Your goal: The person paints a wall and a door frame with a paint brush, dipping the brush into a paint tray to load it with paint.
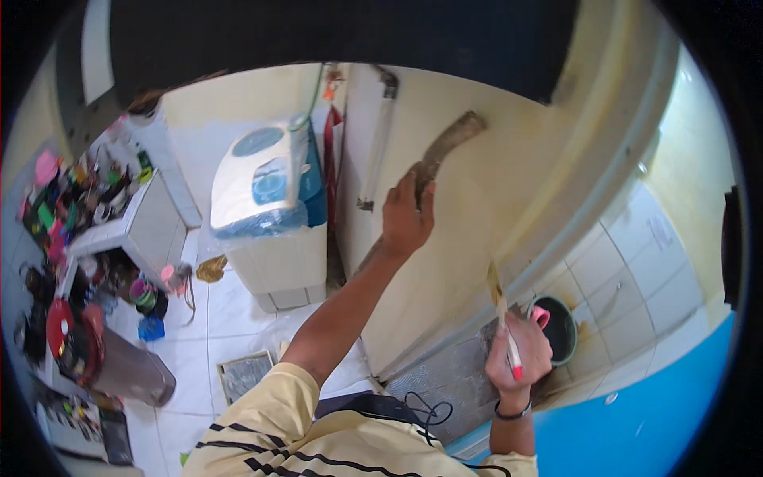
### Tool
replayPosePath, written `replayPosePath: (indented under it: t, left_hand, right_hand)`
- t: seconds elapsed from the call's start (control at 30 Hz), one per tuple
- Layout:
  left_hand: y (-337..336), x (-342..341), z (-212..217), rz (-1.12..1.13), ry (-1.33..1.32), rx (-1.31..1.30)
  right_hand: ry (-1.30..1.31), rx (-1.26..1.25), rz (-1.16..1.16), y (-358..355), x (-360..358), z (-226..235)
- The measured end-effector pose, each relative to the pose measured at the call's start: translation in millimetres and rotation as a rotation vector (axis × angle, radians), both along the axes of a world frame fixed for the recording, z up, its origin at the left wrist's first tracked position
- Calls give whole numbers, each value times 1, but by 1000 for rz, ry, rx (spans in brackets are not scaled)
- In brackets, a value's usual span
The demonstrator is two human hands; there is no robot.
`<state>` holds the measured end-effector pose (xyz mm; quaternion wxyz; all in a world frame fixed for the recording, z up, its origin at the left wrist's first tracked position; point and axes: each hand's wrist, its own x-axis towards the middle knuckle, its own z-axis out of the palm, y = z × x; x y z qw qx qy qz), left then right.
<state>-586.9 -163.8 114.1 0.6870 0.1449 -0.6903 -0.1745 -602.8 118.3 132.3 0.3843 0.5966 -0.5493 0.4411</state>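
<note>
My right hand (518, 350) is closed around a paintbrush (509, 327) with a pale, red-tipped handle. The brush's yellowish head (494, 280) points up at the lower edge of a large cream panel (469, 215), beside a pale frame strip (576, 226). Higher up and to the left, my left hand (408, 215) has its fingers round the lower end of a dark brown, curved strip-like piece (451, 143) on the same panel. Whether that piece is fixed to the panel or loose, I cannot tell.
Left of the panel stands a white-and-blue washing machine (270, 199). A round dark tub (563, 334) sits beyond my right hand. At far left are a brown bin (119, 358) with a red lid and a cluttered tiled counter (111, 226). A black shape (342, 36) crosses the top.
</note>
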Motion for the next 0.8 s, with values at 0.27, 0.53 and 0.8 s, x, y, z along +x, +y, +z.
replayPosePath:
  t: [0.27,0.53,0.8]
  left_hand:
    - [7,8,7,15,3,52]
    - [12,8,8,16,-31,100]
    - [12,3,6,36,-46,134]
  right_hand:
    - [-330,47,34,34,-1,-32]
    - [-373,53,31,44,-7,-45]
    - [-479,42,-21,49,-3,-42]
